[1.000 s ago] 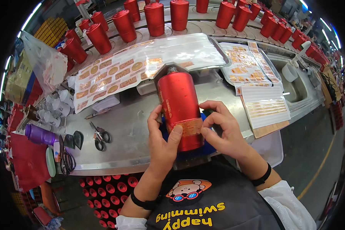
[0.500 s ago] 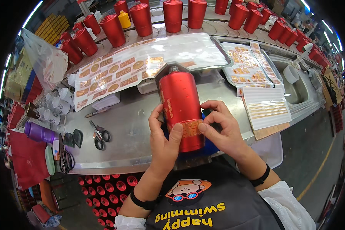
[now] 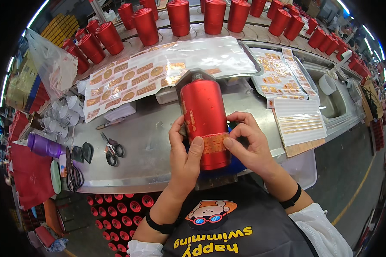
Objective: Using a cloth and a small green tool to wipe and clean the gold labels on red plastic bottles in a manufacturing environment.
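At a stainless-steel worktop (image 3: 150, 160), the fingers of our left hand (image 3: 182, 154) are wrapped around the side of a red bottle (image 3: 205, 105), thumb on the left end of a gold decal (image 3: 213, 144). Our right hand (image 3: 253, 147) has its thumb at the decal's right end, index finger bent close by; whether the two pinch anything, we cannot tell.

The bottle leans over the worktop's near edge, directly before us. By our judgement the work is well along here: the decal spans the front of the lower body and gold marks run up the left side, though the right end's seating and the bottle's back are hidden.

Satin-smooth metallic red curves beneath the crinkled, glinting gold. Beyond, a glossy sheet (image 3: 201, 53) bears rectangular and round decals, many unused; to the left lie black-handled scissors (image 3: 113, 152), to the right a white pad (image 3: 300, 122) with thin gold strips. Along the slatted conveyor (image 3: 255, 36), tapered red bottles (image 3: 178, 18) show no gold band that we can make out.
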### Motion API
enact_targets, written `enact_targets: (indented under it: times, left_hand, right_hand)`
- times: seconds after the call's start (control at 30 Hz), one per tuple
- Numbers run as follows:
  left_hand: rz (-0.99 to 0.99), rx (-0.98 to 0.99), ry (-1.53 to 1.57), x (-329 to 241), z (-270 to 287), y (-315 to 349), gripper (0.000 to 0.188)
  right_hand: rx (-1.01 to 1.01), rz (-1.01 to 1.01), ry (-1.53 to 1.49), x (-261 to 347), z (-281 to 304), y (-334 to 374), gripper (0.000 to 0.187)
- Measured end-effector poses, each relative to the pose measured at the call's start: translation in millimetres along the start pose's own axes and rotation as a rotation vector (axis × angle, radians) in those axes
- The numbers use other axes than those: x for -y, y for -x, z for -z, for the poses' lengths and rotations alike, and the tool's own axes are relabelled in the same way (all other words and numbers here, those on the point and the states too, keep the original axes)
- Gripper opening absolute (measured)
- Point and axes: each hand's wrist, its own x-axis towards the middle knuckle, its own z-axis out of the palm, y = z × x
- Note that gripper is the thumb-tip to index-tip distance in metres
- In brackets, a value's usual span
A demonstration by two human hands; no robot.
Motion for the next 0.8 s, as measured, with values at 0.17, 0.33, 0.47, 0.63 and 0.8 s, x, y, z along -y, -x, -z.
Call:
enact_targets:
  times: [0.17,0.33,0.47,0.63,0.8]
  left_hand:
    - [-0.006,-0.004,0.109,-0.4,2.0,1.8,0.058]
    - [0.026,0.015,0.055,-0.8,4.3,7.2,0.057]
    - [-0.027,0.018,-0.065,10.6,5.4,6.1,0.058]
    - [-0.116,-0.013,-0.135,11.2,2.5,4.2,0.058]
    - [-0.064,-0.016,-0.112,8.1,1.4,5.4,0.059]
  right_hand:
    - [0.006,0.009,0.008,-2.2,-0.1,-0.3,0.013]
    - [0.006,-0.008,-0.017,-2.3,0.0,0.0,0.013]
    - [0.007,-0.022,-0.043,-2.5,-0.8,-0.5,0.014]
    - [0.013,-0.014,-0.027,-2.1,-0.7,-0.6,0.013]
    - [0.009,0.031,0.003,-3.7,-0.8,1.5,0.01]
